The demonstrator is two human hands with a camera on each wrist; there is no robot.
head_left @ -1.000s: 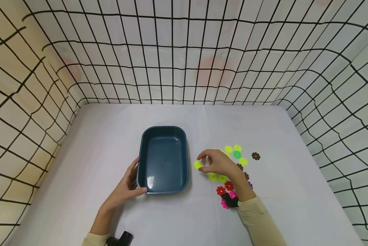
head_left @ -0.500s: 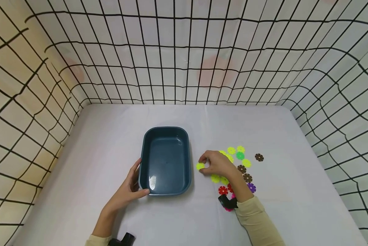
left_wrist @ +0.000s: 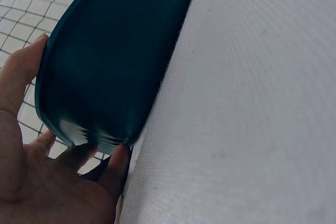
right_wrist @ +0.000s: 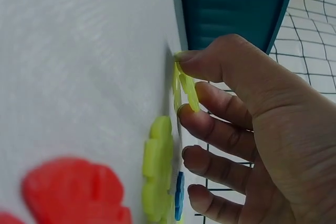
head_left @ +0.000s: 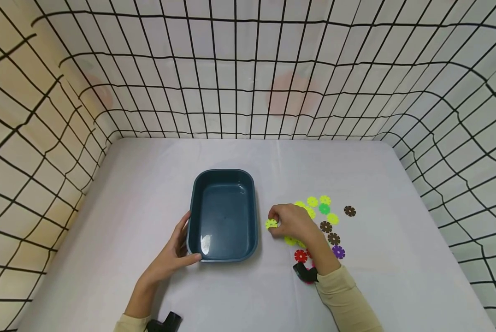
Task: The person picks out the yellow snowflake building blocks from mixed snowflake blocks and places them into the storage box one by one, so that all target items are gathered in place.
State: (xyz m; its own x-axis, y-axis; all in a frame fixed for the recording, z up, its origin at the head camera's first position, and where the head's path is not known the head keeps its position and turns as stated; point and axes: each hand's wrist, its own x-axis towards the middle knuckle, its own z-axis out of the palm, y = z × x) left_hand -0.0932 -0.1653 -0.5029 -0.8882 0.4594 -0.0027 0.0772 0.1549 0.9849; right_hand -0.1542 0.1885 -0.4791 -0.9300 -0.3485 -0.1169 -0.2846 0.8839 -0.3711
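My left hand (head_left: 169,260) holds the near left corner of a dark blue plastic tub (head_left: 223,212), its thumb on the rim and the other fingers along the side wall. Beside the tub's right side, my right hand (head_left: 293,221) pinches a yellow notched building disc (head_left: 271,223) between thumb and fingers. From the right wrist view, this disc (right_wrist: 190,92) stands tilted close to the table, with another yellow piece right behind it. More yellow discs (head_left: 290,240) lie partly hidden beneath that hand.
Several loose discs surround the right forearm: a green one (head_left: 324,209), brown ones (head_left: 326,226), a purple one (head_left: 338,252) and red ones (head_left: 300,256). Black wire mesh (head_left: 248,87) walls the white table (head_left: 148,184) at the back and sides.
The right thumb and fingers have closed on the yellow disc, which now tilts up. The left hand stays at the tub, and the whole view has shifted slightly.
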